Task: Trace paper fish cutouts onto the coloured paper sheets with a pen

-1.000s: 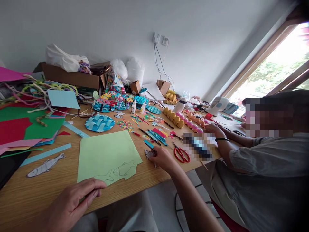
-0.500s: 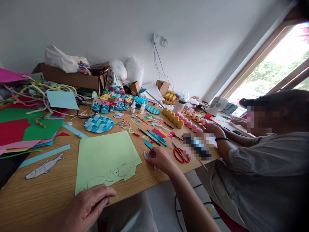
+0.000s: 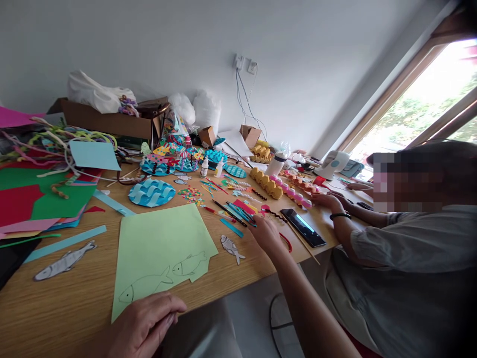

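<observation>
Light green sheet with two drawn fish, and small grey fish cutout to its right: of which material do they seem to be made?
Light green sheet with two drawn fish: matte paper or thin card, judging by its flat, dull surface and cut corner. Small grey fish cutout: probably paper, lying flat with dark lines; finish unclear.

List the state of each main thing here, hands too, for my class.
Green sheet: flat, two fish drawn, lower right cut away
Small paper fish: cut out, lying loose
Large paper fish: cut out, lying loose
Red scissors: mostly hidden, open or shut unclear
Phone: screen up
Small white bottles: upright
Left hand: loosely curled
Right hand: at the pens, grip unclear
</observation>
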### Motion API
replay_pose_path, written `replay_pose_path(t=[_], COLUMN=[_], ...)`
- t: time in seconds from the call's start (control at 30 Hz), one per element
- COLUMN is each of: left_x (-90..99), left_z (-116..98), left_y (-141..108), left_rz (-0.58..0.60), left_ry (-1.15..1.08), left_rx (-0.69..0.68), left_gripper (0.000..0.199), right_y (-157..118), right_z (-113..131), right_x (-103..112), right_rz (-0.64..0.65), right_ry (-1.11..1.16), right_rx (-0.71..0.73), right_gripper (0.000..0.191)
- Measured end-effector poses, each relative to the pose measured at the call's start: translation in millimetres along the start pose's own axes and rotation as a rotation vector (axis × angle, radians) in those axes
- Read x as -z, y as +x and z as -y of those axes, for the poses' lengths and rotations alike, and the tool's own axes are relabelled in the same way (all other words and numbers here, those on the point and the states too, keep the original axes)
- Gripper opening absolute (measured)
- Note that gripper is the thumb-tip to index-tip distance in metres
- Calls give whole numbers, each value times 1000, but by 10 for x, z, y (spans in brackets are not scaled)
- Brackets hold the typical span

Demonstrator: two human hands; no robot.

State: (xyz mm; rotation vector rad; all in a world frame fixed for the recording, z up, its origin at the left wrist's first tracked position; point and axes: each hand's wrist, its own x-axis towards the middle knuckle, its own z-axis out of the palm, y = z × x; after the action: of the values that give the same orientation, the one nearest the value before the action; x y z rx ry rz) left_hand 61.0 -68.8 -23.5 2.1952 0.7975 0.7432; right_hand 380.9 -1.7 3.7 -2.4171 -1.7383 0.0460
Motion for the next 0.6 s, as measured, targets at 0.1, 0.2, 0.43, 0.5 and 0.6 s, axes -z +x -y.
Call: replay_pose_path(t=[0.1, 0.2, 0.43, 0.5, 0.6], left_x=[-34, -57, -54, -54, -59], left_z=[59, 109, 155, 159, 170], left_y=[-30, -61, -83, -82, -89], left_rz=[-12, -56, -114, -127, -144], left_ry=[-27, -46, -51, -61, -67], left_rx=[-15, -30, -23, -27, -30], left_gripper=[18, 18, 16, 15, 15], right_y=[138, 216, 305, 321, 325], right_z=[-103, -145, -144, -114, -51], right_x=[-75, -130, -178, -184, -186], right_rz=[20, 33, 63, 73, 82], right_ry=[-52, -81, -71, -55, -26], right_rx=[-13, -12, 36, 59, 79], right_gripper=[15, 16, 17, 17, 20])
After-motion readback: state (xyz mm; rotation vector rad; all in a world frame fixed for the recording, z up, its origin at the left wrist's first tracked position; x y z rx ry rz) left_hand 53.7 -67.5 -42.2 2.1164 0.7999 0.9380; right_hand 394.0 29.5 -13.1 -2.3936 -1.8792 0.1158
